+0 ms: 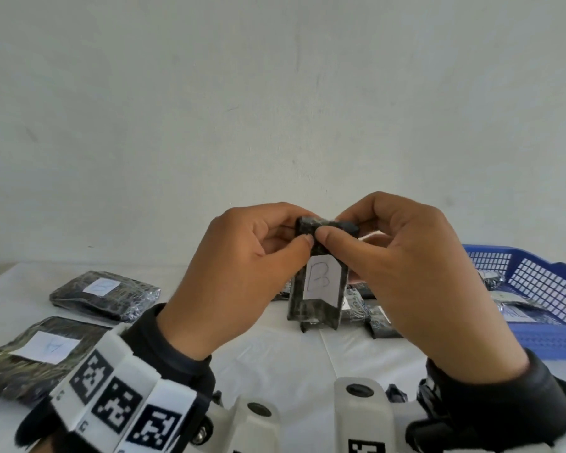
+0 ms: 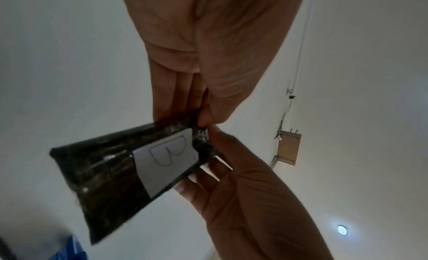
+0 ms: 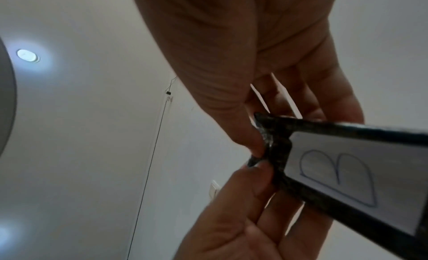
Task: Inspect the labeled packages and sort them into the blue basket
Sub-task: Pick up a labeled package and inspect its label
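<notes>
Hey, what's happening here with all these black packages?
A person holds a black package up in the air, both the left hand and the right hand pinching its top edge. Its white label reads B. Two more packages lie on the white table to the left, one labelled A. A blue basket on the right already holds some packages.

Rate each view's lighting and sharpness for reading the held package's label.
Head view: evenly lit, label reads B, slightly soft. Left wrist view: backlit by pale ceiling, package dark, B legible. Right wrist view: ceiling lamp flares, hands shadowed, B large and clear.
</notes>
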